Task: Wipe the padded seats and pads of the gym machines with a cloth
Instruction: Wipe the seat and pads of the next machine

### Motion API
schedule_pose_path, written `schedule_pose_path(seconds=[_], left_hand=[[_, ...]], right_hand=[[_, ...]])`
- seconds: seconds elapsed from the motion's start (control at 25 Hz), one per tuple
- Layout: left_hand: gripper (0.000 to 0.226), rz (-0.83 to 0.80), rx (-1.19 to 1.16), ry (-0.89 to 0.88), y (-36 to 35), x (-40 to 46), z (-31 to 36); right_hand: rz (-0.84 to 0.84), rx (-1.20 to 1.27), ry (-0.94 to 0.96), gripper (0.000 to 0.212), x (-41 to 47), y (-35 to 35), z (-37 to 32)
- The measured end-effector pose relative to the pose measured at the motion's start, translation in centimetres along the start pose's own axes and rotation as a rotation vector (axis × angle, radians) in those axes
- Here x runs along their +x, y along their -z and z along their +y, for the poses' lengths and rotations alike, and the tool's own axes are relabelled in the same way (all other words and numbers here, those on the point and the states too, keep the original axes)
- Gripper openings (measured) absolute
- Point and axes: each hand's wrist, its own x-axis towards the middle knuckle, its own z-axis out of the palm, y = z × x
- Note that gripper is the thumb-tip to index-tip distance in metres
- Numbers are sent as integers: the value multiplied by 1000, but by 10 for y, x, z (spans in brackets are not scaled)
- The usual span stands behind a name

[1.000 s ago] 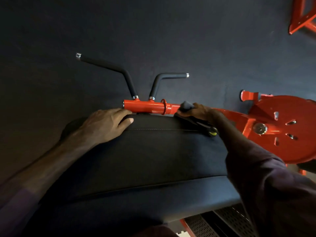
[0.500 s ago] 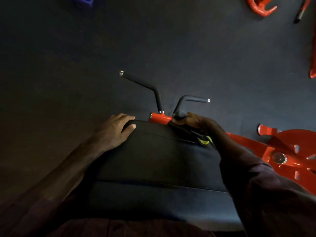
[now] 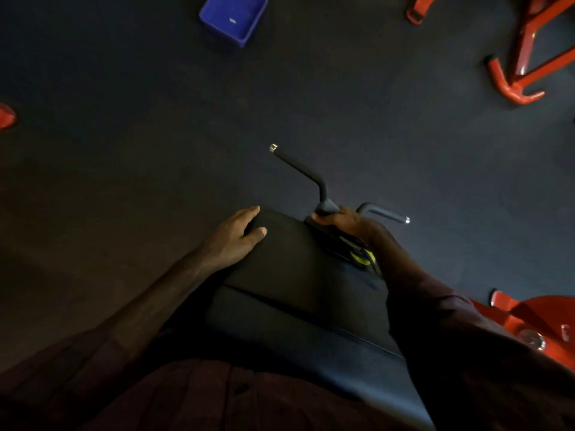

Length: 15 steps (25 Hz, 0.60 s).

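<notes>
At the frame's centre the right hand (image 3: 343, 220) grips a dark cloth (image 3: 337, 241) on the black pad's (image 3: 289, 269) far edge, its unwiped length running lower right, while the left hand (image 3: 231, 239) rests flat beside.

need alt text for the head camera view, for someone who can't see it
Seen from above, a person's right hand grips a dark cloth at the far edge of a black padded seat, while the left hand rests flat on the pad. Two black handles jut beyond; a blue bin sits on the dark floor.
</notes>
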Motion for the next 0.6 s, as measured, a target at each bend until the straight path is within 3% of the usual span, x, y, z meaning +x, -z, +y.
schedule_pose_path(seconds=[0.12,0.28,0.32,0.44,0.6], left_hand=[[68,-10,-40,18,0,-23,-3],[66,23,-164,8,0,-38,-4],[65,35,-184,7,0,-40,-5],[58,80,-205,-5,3,-51,-12],[45,91,-253,-46,14,-70,-26]], right_hand=[[-62,2,-45,59,1,9,12],[4,-4,33,49,5,-30,-50],[-3,-12,54,53,10,-40,-63],[-24,-80,58,101,25,-59,-89],[-122,-217,185,83,27,-80,-116]])
